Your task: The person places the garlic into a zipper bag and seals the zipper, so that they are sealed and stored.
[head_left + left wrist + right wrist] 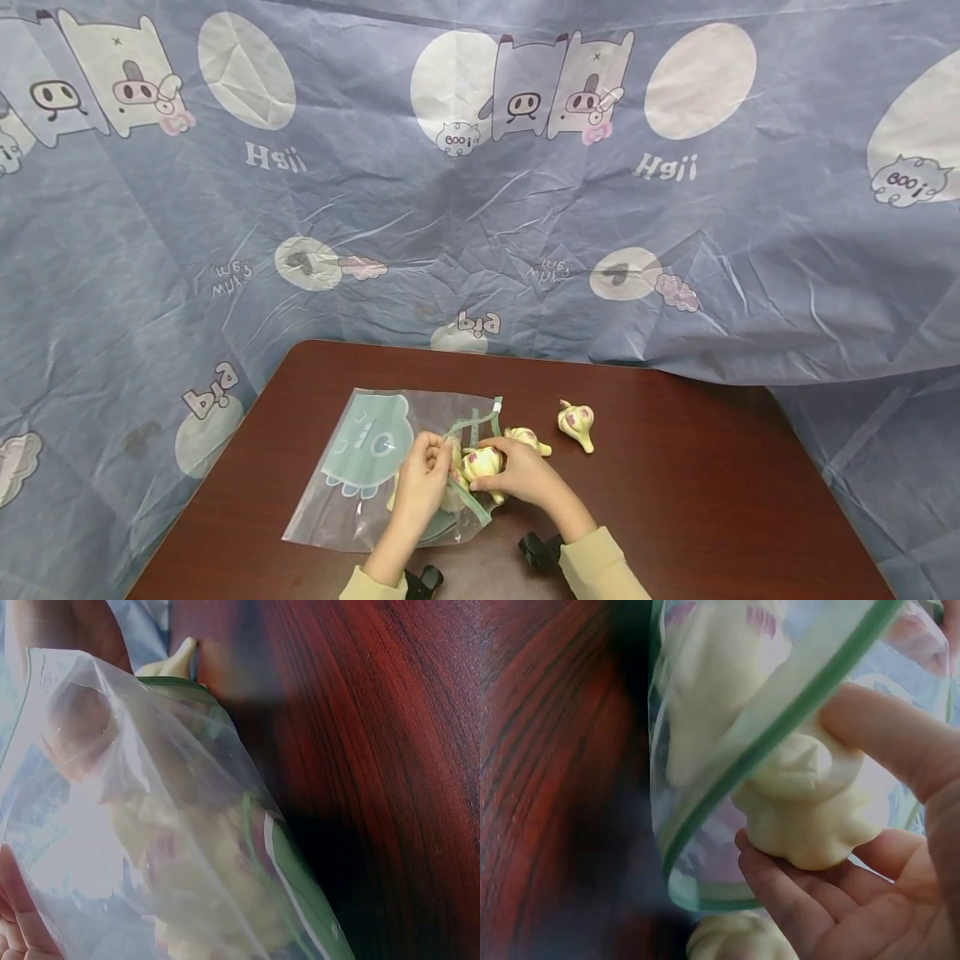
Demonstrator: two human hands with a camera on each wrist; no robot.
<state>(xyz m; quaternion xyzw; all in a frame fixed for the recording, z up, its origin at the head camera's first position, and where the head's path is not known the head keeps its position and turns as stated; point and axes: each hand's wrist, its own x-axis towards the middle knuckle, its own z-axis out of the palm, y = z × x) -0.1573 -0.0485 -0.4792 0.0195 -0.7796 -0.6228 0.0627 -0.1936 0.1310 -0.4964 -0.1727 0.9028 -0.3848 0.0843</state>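
Observation:
A clear zip bag [311, 517] with a green-edged mouth and a teal cartoon print lies on the table. My left hand [424, 475], fingers curled, pinches the bag by its mouth. My right hand [528, 477] grips a garlic bulb [810, 817] between thumb and fingers, right at the bag's opening. Inside the bag another garlic bulb [712, 667] shows through the plastic beside the held one. In the left wrist view, pale bulbs [210, 885] look blurred behind the plastic. Just beyond my right hand, a garlic bulb [525, 437] lies outside the bag, partly hidden.
Farther right on the brown table [697, 483] lies a separate garlic bulb [576, 423]. A blue cartoon-printed cloth [480, 217] hangs behind the table and at its sides. Black wrist mounts [540, 550] sit under both forearms.

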